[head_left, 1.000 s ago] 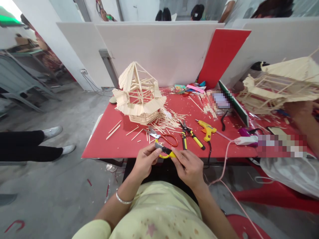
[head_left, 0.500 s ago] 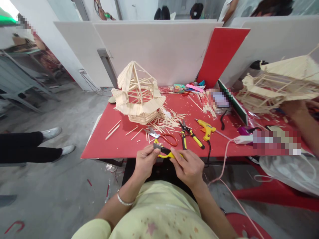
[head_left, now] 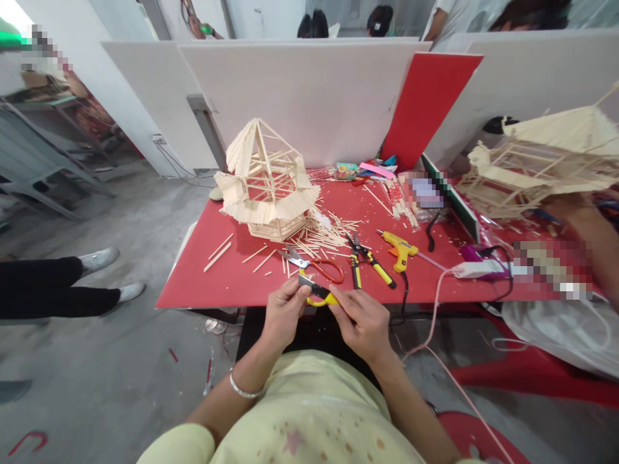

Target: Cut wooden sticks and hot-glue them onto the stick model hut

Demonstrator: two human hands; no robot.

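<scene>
Over the table's front edge, my left hand (head_left: 284, 310) pinches the grey blade end of a yellow-handled cutting tool (head_left: 318, 290). My right hand (head_left: 362, 322) is closed around its yellow handle end. The tool's exact kind is hard to make out, partly covered by my fingers. Just beyond it lie red-handled scissors (head_left: 325, 269) and yellow-black pruning shears (head_left: 370, 261). A yellow glue gun (head_left: 399, 250) rests to their right. Behind the scissors, loose wooden sticks (head_left: 309, 248) are scattered beside a stick-built pavilion model (head_left: 271, 193).
The red table (head_left: 193, 283) is backed by white panels (head_left: 300, 96) and a red board (head_left: 435, 103). At the right, another person's arm (head_left: 580, 216) is by a second stick model (head_left: 527, 174). A pink cord (head_left: 435, 309) hangs over the front edge.
My hands keep the tool in nearly the same place; the right hand has shifted slightly left. At the right, a black cable now loops beside the purple item.
</scene>
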